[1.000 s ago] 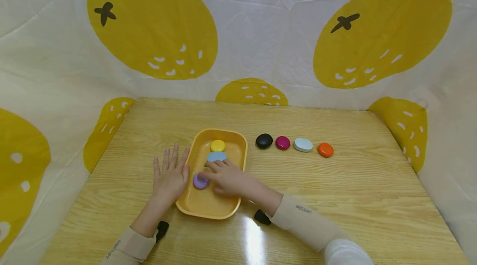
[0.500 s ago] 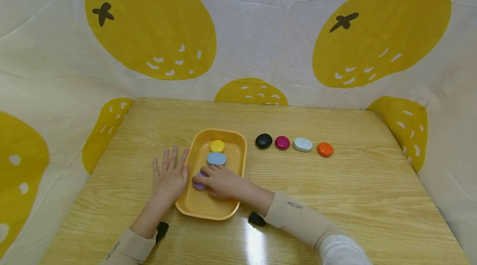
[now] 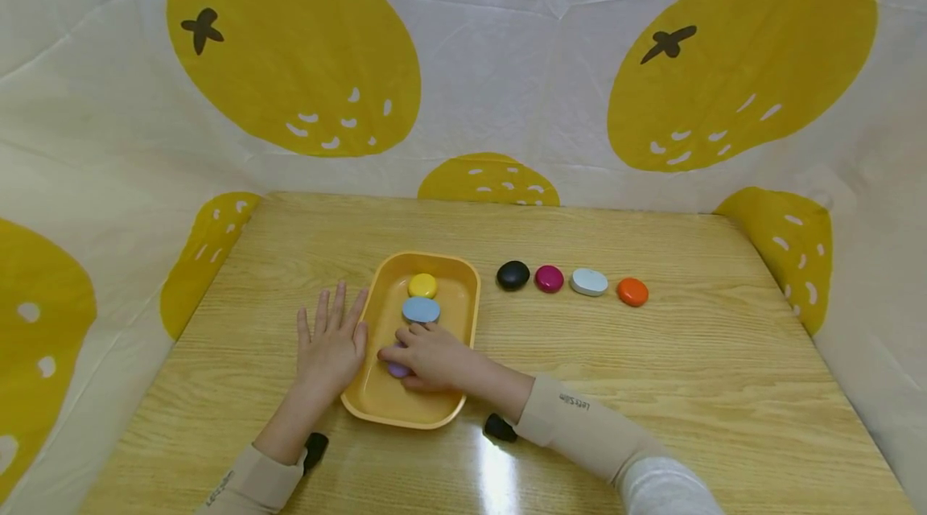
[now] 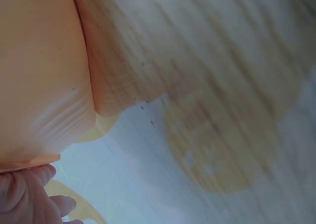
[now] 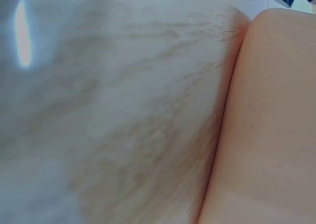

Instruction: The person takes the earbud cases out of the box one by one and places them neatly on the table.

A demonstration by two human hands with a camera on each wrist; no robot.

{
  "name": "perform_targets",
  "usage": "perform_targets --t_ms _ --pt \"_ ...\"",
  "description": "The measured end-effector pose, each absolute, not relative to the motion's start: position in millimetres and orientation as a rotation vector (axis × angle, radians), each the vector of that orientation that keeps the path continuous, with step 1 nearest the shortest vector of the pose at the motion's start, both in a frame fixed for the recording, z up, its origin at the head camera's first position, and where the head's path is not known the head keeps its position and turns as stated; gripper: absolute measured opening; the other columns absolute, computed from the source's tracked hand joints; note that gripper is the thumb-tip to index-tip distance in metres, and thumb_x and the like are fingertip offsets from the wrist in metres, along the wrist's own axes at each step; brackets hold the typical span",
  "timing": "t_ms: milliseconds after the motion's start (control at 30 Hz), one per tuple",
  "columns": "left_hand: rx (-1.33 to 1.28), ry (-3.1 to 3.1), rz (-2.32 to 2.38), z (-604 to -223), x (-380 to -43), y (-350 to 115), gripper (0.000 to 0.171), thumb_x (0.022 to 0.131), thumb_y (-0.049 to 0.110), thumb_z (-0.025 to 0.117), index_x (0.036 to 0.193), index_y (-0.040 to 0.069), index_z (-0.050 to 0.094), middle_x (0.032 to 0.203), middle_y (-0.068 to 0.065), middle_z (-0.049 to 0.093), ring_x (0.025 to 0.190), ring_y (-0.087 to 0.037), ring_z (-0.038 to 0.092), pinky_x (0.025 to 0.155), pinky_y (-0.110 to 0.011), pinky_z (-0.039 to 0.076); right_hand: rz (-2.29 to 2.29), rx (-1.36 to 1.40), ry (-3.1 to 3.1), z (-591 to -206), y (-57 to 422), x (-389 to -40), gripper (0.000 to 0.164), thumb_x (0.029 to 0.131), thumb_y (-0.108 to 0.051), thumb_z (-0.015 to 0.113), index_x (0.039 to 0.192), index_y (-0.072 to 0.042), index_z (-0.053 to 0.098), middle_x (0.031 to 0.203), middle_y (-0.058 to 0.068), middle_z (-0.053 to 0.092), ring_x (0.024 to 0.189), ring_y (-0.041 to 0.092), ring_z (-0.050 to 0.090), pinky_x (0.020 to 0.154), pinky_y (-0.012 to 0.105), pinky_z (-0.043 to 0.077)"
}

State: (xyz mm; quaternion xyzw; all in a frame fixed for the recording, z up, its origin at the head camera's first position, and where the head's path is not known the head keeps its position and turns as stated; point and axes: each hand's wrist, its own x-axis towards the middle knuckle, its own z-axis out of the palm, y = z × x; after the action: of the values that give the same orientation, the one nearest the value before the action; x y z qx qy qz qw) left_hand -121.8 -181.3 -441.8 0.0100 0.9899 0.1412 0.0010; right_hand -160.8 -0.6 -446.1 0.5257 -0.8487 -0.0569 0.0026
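In the head view, my right hand (image 3: 437, 358) reaches into an orange tray (image 3: 394, 421) and grips a smooth purple stone (image 3: 397, 370), partly covered by the fingers. Beyond it in the tray lie an oval light-blue stone (image 3: 421, 310) and a round yellow stone (image 3: 422, 286). My left hand (image 3: 327, 350) is spread out with straight fingers against the tray's left rim. In the left wrist view, the fingertips of my left hand (image 4: 29, 197) show below the tray's rim (image 4: 34, 163). The right wrist view shows the tray's side (image 5: 271, 125) but not my right hand.
On the wooden table (image 3: 615, 386), right of the tray, a row holds a black stone (image 3: 513, 275), a magenta stone (image 3: 550, 279), a pale oval stone (image 3: 590, 282) and an orange stone (image 3: 633, 292). A patterned cloth (image 3: 507, 56) hangs behind and at the sides.
My right hand's fingers have closed over the purple stone. The stone has shifted slightly right and toward me within the tray. My left hand has stayed in place.
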Motion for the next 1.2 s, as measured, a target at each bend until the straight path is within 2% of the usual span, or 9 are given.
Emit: perform_targets --t_ms 300,433,600,700,800,900,1033,1200 --pt "0.053 3.115 0.454 -441 -120 -182 0.050 0.100 0.030 0.026 0.147 0.017 0.019 0.152 -0.017 0.003 0.138 -0.034 -0.010 0.105 -0.061 -0.008 0.006 1.515 -2.702 -434 7 -168 0.045 0.083 -0.042 0.059 0.125 -0.031 0.049 0.112 0.004 0.050 0.101 0.019 0.049 0.087 0.039 0.043" --pt "0.065 3.124 0.458 -441 -120 -182 0.050 0.100 0.030 0.026 0.147 0.016 0.019 0.152 -0.017 0.003 0.138 -0.035 -0.009 0.105 -0.062 -0.006 0.138 1.426 -2.695 -421 18 -176 0.046 0.083 -0.040 0.061 0.125 -0.028 0.049 0.110 0.007 0.050 0.097 0.023 0.051 0.089 0.041 0.041" --pt "0.064 3.121 0.474 -441 -120 -182 0.050 0.100 0.030 0.027 0.147 0.016 0.019 0.153 -0.016 0.002 0.138 -0.034 -0.009 0.105 -0.062 -0.006 0.342 1.320 -2.692 -408 35 -187 0.045 0.080 -0.034 0.065 0.122 -0.024 0.053 0.102 0.009 0.047 0.088 0.024 0.048 0.079 0.039 0.039" --pt "0.045 3.113 0.486 -441 -121 -182 0.050 0.100 0.030 0.027 0.147 0.017 0.018 0.153 -0.016 0.001 0.138 -0.034 -0.010 0.105 -0.061 -0.007 0.379 1.239 -2.710 -405 48 -192 0.045 0.079 -0.032 0.065 0.121 -0.023 0.054 0.101 0.009 0.047 0.088 0.024 0.048 0.079 0.040 0.040" --pt "0.038 3.116 0.481 -442 -121 -182 0.050 0.100 0.030 0.026 0.147 0.017 0.018 0.153 -0.016 0.003 0.138 -0.034 -0.009 0.105 -0.061 -0.007 0.347 1.147 -2.750 -406 62 -197 0.045 0.080 -0.034 0.065 0.123 -0.025 0.053 0.106 0.009 0.048 0.094 0.025 0.050 0.083 0.041 0.040" --pt "0.038 3.115 0.482 -442 -121 -182 0.050 0.100 0.031 0.026 0.147 0.017 0.018 0.153 -0.016 0.003 0.138 -0.034 -0.009 0.105 -0.061 -0.007 0.346 1.082 -2.774 -410 77 -201 0.045 0.079 -0.033 0.065 0.123 -0.025 0.053 0.107 0.010 0.048 0.096 0.026 0.050 0.080 0.040 0.040" --pt "0.044 3.115 0.486 -442 -121 -182 0.050 0.100 0.031 0.026 0.148 0.018 0.017 0.153 -0.016 0.002 0.138 -0.035 -0.008 0.105 -0.061 -0.007 0.360 1.014 -2.773 -415 94 -204 0.042 0.079 -0.032 0.062 0.119 -0.023 0.055 0.102 0.008 0.048 0.088 0.023 0.048 0.073 0.037 0.040" --pt "0.048 3.121 0.477 -442 -121 -182 0.050 0.100 0.031 0.026 0.148 0.018 0.017 0.153 -0.016 0.003 0.138 -0.035 -0.007 0.105 -0.061 -0.006 0.324 0.941 -2.825 -422 110 -205 0.042 0.081 -0.034 0.059 0.121 -0.023 0.053 0.100 0.008 0.047 0.084 0.022 0.048 0.072 0.038 0.042"
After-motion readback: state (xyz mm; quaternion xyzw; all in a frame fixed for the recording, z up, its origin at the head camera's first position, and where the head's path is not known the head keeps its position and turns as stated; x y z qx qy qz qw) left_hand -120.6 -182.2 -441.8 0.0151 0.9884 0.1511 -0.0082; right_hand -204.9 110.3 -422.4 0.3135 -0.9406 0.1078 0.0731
